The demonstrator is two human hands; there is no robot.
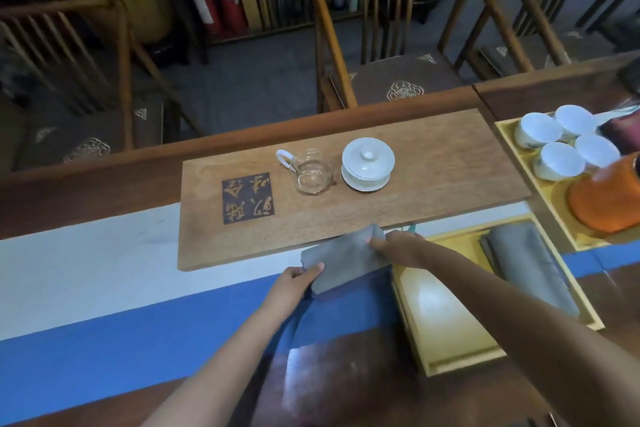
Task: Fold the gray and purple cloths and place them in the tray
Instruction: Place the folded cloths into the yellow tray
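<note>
Both hands pinch a folded, flat grayish-purple cloth.

Dim room; wooden armchairs with dark cushions beyond long table; red fire extinguishers against back wall.

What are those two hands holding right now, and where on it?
Both hold one folded cloth. The left hand pinches its near left corner; the right hand grips its far right end, beside the tray.
</note>
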